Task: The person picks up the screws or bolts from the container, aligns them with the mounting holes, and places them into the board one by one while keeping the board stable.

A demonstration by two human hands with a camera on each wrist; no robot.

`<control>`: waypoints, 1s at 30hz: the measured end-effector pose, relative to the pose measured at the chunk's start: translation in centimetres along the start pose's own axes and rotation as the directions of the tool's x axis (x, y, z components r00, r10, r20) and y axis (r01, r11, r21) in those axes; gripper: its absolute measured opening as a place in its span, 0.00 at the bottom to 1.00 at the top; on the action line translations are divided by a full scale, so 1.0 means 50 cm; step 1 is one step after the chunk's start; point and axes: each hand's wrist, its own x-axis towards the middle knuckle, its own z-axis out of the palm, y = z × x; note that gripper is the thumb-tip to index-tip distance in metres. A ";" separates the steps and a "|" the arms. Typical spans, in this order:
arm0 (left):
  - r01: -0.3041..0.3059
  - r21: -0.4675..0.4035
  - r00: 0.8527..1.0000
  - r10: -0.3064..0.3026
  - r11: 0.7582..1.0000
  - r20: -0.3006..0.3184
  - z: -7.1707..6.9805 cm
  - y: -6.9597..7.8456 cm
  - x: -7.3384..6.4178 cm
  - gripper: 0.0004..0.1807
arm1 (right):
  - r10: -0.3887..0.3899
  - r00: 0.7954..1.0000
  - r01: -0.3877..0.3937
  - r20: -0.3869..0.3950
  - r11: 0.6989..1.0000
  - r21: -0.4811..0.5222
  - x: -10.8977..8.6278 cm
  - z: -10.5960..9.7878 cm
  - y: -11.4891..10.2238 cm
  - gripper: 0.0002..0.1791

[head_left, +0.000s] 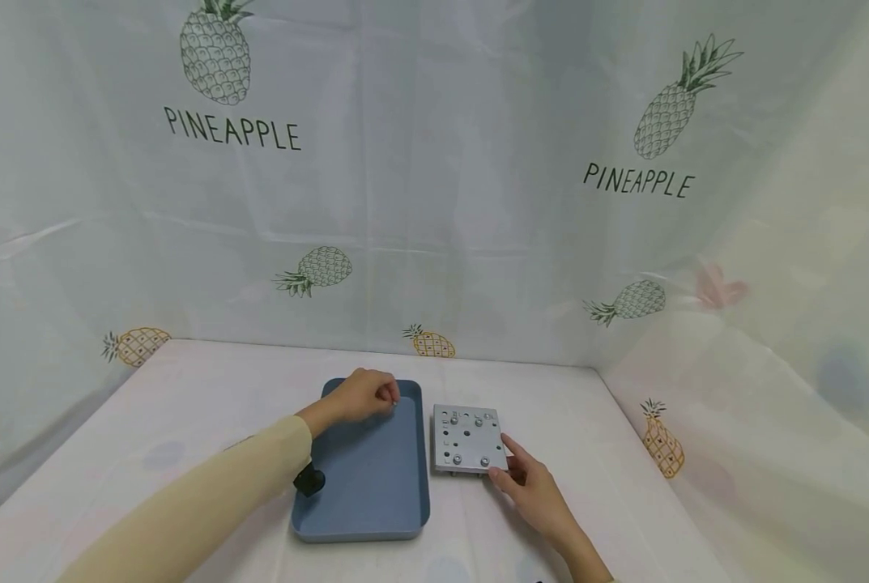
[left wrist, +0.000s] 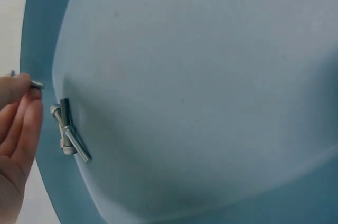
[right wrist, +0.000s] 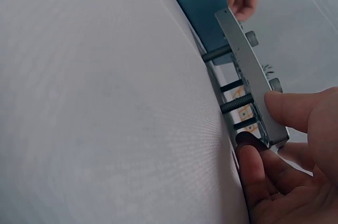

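Note:
My left hand is over the far end of a blue-grey tray. Between thumb and fingers it pinches a small metal bolt, whose shank pokes out in the left wrist view. Below it, a few socket-head bolts lie crossed against the tray wall. To the tray's right is a square metal plate with drilled holes and several bolts through it. My right hand grips the plate's near right corner, thumb on top and fingers beneath. The right wrist view shows threaded shanks jutting from the plate's underside.
A white cloth covers the table. Behind it hangs a pale curtain printed with pineapples, which also runs along the right side. A black wrist device sits by the left sleeve, over the tray's left rim.

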 end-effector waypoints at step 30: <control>0.073 -0.203 0.986 -0.102 0.976 -0.135 0.024 0.064 0.037 0.06 | 0.006 1.000 -0.006 0.000 1.000 -0.006 0.003 0.003 0.005 0.40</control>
